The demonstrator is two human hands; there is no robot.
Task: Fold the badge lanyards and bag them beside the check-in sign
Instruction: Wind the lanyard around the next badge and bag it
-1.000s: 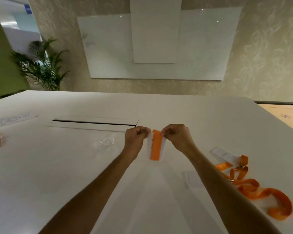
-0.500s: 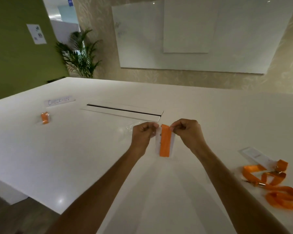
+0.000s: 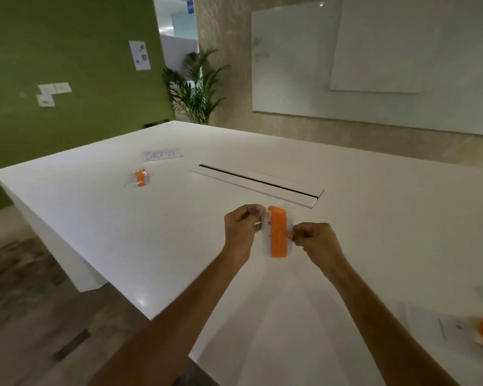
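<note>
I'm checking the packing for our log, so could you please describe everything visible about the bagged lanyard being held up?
The bagged lanyard is a flat orange strap folded into a narrow upright bundle inside a small clear plastic bag. The bag looks thin and glossy, its clear margin showing on both sides of the strap. It is held above the white table, touching nothing else. The left hand pinches its upper left edge, and the right hand pinches its right edge, lower down.

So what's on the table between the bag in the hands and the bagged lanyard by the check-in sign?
Nothing: the head view shows bare white table between the held bag and the bagged lanyard.
</note>
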